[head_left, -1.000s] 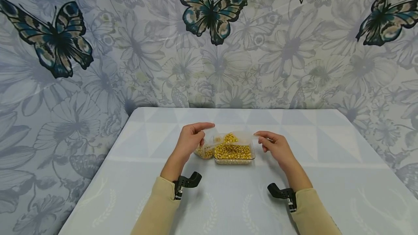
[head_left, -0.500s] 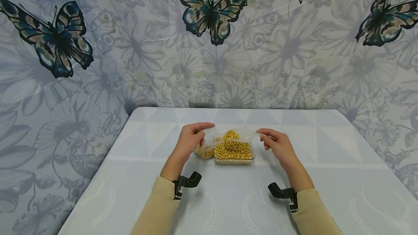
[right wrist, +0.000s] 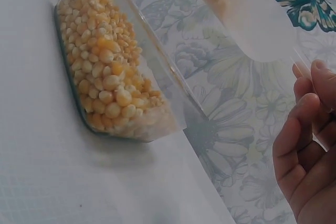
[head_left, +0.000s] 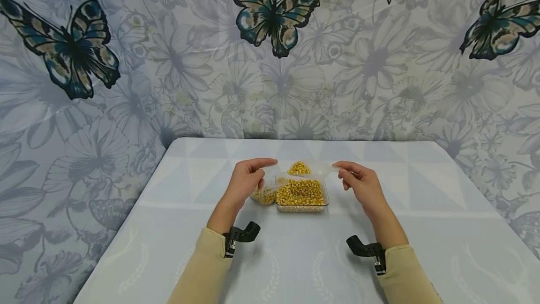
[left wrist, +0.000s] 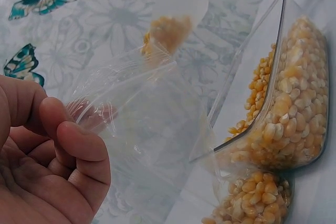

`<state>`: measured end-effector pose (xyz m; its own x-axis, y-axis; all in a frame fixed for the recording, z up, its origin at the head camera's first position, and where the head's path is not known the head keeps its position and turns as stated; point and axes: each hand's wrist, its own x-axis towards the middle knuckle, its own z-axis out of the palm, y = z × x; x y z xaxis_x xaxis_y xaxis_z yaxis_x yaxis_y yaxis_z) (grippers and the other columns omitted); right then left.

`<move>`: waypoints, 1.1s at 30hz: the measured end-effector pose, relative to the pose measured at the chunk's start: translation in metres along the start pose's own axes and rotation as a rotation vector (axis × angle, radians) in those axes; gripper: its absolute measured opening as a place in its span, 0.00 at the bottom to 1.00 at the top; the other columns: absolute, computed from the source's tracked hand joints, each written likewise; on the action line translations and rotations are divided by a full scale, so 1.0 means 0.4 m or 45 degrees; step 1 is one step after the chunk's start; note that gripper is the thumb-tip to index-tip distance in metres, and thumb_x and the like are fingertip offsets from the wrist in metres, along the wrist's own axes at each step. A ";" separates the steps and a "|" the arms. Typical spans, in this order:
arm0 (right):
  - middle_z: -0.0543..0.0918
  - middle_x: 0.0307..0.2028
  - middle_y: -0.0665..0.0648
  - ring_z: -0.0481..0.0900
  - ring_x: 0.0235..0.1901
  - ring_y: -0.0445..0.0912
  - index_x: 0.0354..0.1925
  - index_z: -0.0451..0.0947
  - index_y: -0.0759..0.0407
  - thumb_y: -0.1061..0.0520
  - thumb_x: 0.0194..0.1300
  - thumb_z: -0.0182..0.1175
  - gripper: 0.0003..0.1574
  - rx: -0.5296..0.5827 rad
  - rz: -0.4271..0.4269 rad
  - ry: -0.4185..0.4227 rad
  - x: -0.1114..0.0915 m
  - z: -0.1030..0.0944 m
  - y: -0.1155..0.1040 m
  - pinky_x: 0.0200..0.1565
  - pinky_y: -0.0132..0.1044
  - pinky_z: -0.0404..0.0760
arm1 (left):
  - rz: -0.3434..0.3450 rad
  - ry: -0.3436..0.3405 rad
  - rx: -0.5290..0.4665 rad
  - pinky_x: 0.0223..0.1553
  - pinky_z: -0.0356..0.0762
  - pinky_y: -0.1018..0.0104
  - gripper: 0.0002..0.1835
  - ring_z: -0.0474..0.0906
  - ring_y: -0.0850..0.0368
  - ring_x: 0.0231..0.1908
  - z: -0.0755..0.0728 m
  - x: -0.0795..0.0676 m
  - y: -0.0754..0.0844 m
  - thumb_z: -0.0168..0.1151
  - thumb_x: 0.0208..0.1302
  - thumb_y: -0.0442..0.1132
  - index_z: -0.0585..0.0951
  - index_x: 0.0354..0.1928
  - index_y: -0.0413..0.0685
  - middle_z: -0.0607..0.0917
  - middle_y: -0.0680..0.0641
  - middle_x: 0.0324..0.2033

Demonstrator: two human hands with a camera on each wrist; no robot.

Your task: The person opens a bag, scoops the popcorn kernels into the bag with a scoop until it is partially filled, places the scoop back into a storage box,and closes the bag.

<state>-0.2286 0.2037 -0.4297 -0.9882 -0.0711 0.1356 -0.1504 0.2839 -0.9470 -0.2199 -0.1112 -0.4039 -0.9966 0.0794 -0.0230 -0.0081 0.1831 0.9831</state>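
Observation:
My left hand [head_left: 249,177] pinches the top of a clear zip bag [left wrist: 163,108] and spreads its mouth. Corn kernels [left wrist: 258,195] fill the bag's bottom, which rests on the table. Between the thumb and fingers of my right hand [head_left: 359,181] is the handle of a translucent white scoop [right wrist: 257,30], raised and bearing a heap of kernels [head_left: 298,168]. The scoop is behind and above a rectangular glass container [head_left: 302,209], toward the bag's mouth side. Loose corn [head_left: 300,193] lies in that container, with a hollow in its surface.
The bag stands right against the container's left side on a pale patterned table [head_left: 303,257]. Behind the table's far edge rises a wall covering [head_left: 270,97] with butterflies and flowers. Each wrist wears a black camera mount [head_left: 242,234].
My right hand has risen slightly and moved a little right and away, lifting the loaded scoop from over the container to behind it. The left hand and bag stay in place.

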 end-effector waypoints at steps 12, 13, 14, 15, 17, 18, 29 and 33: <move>0.78 0.35 0.46 0.72 0.26 0.40 0.56 0.80 0.60 0.49 0.73 0.57 0.21 -0.010 -0.071 0.001 -0.004 0.000 -0.020 0.35 0.35 0.77 | 0.013 -0.006 -0.006 0.20 0.60 0.68 0.24 0.68 0.52 0.20 -0.001 -0.001 0.001 0.48 0.69 0.29 0.87 0.53 0.62 0.83 0.55 0.59; 0.78 0.35 0.46 0.72 0.26 0.40 0.56 0.81 0.60 0.49 0.73 0.57 0.21 -0.008 -0.071 -0.001 -0.005 0.001 -0.022 0.35 0.35 0.77 | 0.011 -0.006 -0.006 0.20 0.60 0.68 0.24 0.68 0.52 0.20 -0.001 0.000 0.001 0.48 0.69 0.29 0.87 0.53 0.62 0.83 0.55 0.59; 0.78 0.34 0.46 0.72 0.26 0.41 0.56 0.81 0.60 0.49 0.73 0.57 0.21 -0.006 -0.074 -0.003 -0.006 0.002 -0.024 0.35 0.34 0.76 | 0.008 -0.007 -0.007 0.20 0.60 0.69 0.24 0.68 0.51 0.21 -0.001 0.000 0.001 0.49 0.69 0.29 0.87 0.53 0.62 0.83 0.55 0.59; 0.77 0.34 0.46 0.72 0.26 0.41 0.56 0.81 0.60 0.49 0.73 0.57 0.21 -0.007 -0.077 -0.005 -0.008 0.003 -0.026 0.34 0.34 0.76 | 0.004 -0.007 -0.008 0.21 0.60 0.69 0.24 0.68 0.51 0.21 -0.001 0.000 0.001 0.48 0.69 0.29 0.87 0.53 0.62 0.83 0.55 0.59; 0.77 0.34 0.46 0.73 0.26 0.41 0.56 0.81 0.59 0.49 0.73 0.57 0.21 -0.010 -0.086 -0.009 -0.011 0.006 -0.031 0.34 0.33 0.76 | 0.002 -0.009 -0.008 0.21 0.60 0.69 0.24 0.68 0.52 0.20 -0.001 0.001 0.000 0.48 0.69 0.29 0.87 0.53 0.62 0.83 0.55 0.59; 0.77 0.34 0.46 0.73 0.26 0.41 0.56 0.81 0.59 0.49 0.73 0.57 0.21 -0.012 -0.093 -0.012 -0.012 0.007 -0.032 0.34 0.33 0.75 | 0.003 -0.009 -0.008 0.20 0.60 0.68 0.24 0.67 0.52 0.20 -0.001 0.001 -0.001 0.48 0.69 0.29 0.87 0.53 0.62 0.83 0.55 0.59; 0.77 0.31 0.48 0.72 0.25 0.44 0.54 0.82 0.62 0.54 0.73 0.57 0.18 -0.005 -0.197 -0.059 -0.019 0.028 -0.049 0.31 0.33 0.75 | 0.011 -0.007 0.003 0.21 0.62 0.68 0.24 0.67 0.52 0.20 0.001 0.000 0.000 0.48 0.69 0.29 0.87 0.53 0.62 0.83 0.54 0.59; 0.77 0.32 0.51 0.72 0.25 0.44 0.54 0.82 0.62 0.55 0.73 0.57 0.17 -0.006 -0.216 -0.071 -0.022 0.035 -0.054 0.30 0.34 0.75 | 0.012 -0.009 0.001 0.22 0.63 0.68 0.24 0.67 0.48 0.21 0.002 0.000 0.000 0.49 0.69 0.29 0.87 0.53 0.62 0.83 0.55 0.59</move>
<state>-0.2161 0.1849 -0.4146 -0.9457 -0.1709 0.2766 -0.3148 0.2679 -0.9106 -0.2197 -0.1105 -0.4039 -0.9960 0.0880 -0.0152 0.0011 0.1829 0.9831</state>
